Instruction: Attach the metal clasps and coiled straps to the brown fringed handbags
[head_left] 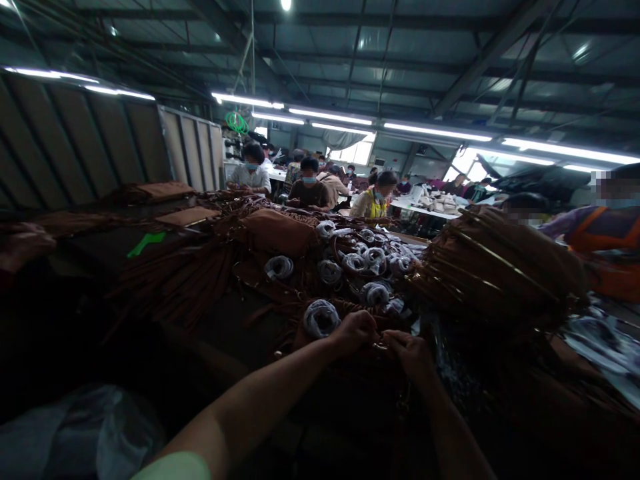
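My left hand [356, 331] is closed in a pinch, its fingertips close to those of my right hand [407, 348]. The right hand pinches too, and a small shiny metal fitting [381, 346] shows between them. What exactly each hand grips is too dark and small to make out. Under and behind the hands lies a brown bag [301, 338]. A strap coil wrapped in pale paper [321, 319] sits on it, just beyond my left wrist. Below my right hand, a metal clip [403, 403] hangs in shadow.
More wrapped coils [376, 293] and a brown fringed bag [280, 232] are heaped ahead. A tall stack of brown bags [500, 267] stands at right. A green strip [146, 244] lies at left. Another person's hand [25, 245] shows at the left edge; several people sit beyond.
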`<state>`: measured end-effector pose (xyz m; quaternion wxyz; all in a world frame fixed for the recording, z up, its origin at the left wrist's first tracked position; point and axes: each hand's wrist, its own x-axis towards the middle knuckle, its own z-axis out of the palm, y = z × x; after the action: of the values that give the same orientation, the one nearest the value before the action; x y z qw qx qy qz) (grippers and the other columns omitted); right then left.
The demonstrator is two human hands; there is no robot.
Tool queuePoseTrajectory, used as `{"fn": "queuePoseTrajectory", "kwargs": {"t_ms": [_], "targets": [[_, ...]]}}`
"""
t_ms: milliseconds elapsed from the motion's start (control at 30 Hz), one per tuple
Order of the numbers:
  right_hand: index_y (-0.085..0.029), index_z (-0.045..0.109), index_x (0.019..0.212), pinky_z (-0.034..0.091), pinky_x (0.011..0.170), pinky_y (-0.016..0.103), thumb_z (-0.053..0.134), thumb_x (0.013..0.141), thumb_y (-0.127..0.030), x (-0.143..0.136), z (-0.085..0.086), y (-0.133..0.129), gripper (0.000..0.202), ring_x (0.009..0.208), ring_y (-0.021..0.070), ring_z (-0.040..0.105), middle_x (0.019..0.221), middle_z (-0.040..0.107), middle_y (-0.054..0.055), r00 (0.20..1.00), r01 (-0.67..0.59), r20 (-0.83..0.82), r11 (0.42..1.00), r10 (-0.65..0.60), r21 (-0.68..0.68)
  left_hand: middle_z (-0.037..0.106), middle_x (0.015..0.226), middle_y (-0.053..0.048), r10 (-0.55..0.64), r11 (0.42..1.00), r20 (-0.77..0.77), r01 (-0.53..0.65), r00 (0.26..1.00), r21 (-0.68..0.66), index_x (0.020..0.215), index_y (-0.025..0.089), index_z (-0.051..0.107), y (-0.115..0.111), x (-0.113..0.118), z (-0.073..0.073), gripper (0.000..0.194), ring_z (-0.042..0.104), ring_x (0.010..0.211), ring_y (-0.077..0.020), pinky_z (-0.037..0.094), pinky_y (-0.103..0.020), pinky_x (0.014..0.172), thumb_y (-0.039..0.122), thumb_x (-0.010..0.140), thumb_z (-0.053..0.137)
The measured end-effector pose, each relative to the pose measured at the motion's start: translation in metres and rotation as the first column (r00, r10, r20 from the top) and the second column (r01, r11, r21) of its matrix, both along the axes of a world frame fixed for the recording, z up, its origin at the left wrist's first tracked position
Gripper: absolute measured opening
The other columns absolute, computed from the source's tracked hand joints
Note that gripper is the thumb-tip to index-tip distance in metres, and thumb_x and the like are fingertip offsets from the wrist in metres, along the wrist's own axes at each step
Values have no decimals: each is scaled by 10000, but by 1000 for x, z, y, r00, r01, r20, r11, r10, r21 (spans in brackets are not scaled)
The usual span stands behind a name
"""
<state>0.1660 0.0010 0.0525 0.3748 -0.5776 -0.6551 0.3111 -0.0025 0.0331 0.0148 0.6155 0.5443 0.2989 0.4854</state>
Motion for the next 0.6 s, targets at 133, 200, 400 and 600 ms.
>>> {"fn": "queuePoseTrajectory", "kwargs": {"t_ms": [133, 200, 400, 600], "targets": [[-176, 748, 833, 517, 783, 361, 614, 694, -461, -2, 3, -1, 344, 873, 263, 665, 890, 731, 75, 998, -53, 36, 998, 52, 15, 628, 677, -6, 46, 998, -61, -42, 997, 54, 782, 111, 577, 1, 0, -1, 275, 574, 626, -115, 425, -222, 591, 179, 559, 723], [-177, 748, 843, 511, 787, 358, 605, 710, -470, -4, 4, -3, 351, 885, 265, 660, 904, 729, 75, 996, -80, 48, 997, 80, 3, 615, 670, 3, 61, 996, -85, -55, 995, 76, 773, 110, 579, 1, 0, -1, 261, 555, 608, -101, 413, -210, 574, 172, 562, 719], [-176, 746, 852, 494, 726, 312, 587, 741, -484, -6, 5, -3, 364, 844, 248, 653, 875, 727, 58, 988, -123, 87, 992, 124, -19, 588, 628, 24, 56, 998, -96, -52, 994, 36, 778, 111, 579, 2, 0, -2, 250, 529, 553, -92, 393, -197, 523, 138, 553, 686], [-138, 722, 844, 493, 654, 300, 578, 796, -436, -2, 0, 5, 335, 711, 200, 623, 707, 681, 41, 968, -238, 71, 971, 239, -20, 596, 641, 21, 85, 995, -176, -76, 981, 59, 738, 106, 598, 4, 0, -3, 207, 532, 582, -91, 384, -187, 543, 93, 543, 666]]}}
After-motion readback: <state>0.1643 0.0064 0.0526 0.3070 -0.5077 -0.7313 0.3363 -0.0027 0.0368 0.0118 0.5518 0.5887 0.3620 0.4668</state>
